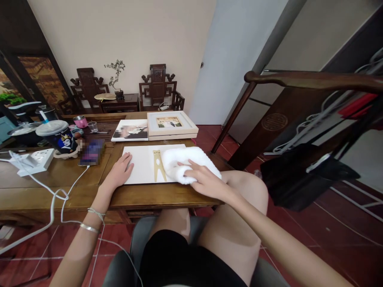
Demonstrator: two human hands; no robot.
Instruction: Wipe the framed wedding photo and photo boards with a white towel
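A flat white board [139, 165] with a dark lower edge lies near the front edge of the wooden table. On it is a tan shape like a long-legged cat [157, 161], either printed or a flat piece; I cannot tell which. My left hand [121, 170] rests flat on the board's left end, fingers stretched out. With my right hand [203, 181] I grip a fluffy white towel [191, 157], which lies bunched over the board's right part and hides it. The fingers press into the towel's folds.
Behind the board are a photo print [131, 130] and a pale framed picture box [173, 124]. At left stand a lidded drink cup [61, 137], a phone [92, 152] on a white cable, and a power strip [36, 161]. A wooden chair [275, 119] stands at right.
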